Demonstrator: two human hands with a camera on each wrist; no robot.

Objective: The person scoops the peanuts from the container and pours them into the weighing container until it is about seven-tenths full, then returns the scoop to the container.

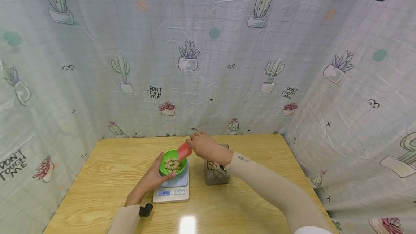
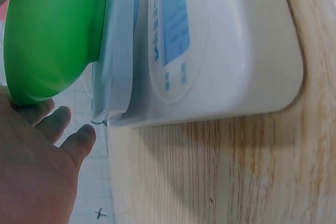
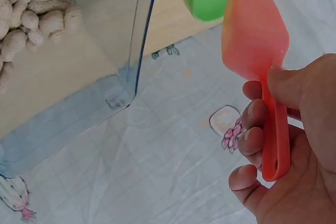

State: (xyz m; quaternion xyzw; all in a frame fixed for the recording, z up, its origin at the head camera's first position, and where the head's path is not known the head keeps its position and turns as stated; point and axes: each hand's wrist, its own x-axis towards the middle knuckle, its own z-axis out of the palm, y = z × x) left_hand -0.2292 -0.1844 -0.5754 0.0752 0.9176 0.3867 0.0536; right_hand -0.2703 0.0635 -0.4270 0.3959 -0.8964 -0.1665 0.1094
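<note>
A green bowl (image 1: pixel 162 169) with several unshelled peanuts (image 1: pixel 172 164) in it sits on the platform of a white kitchen scale (image 1: pixel 170 195), whose display is lit. My left hand (image 1: pixel 155 174) holds the bowl by its side, thumb at the near edge and fingers along the left; in the left wrist view, fingertips (image 2: pixel 52 124) lie close under the bowl's curve. With my right hand (image 1: pixel 206 148) I grip a red scoop (image 3: pixel 254 30) by its handle, fingers wrapped round it. The scoop's blade tilts down over the bowl's right rim, and its inside looks bare in the right wrist view.
A clear square container (image 1: pixel 217 180) of peanuts stands right of the scale, partly hidden under my right forearm. The wooden table (image 1: pixel 253 194) ends at a cactus-print curtain (image 1: pixel 208 111) at the back and sides. A black strap piece (image 1: pixel 146 210) shows at the left wrist.
</note>
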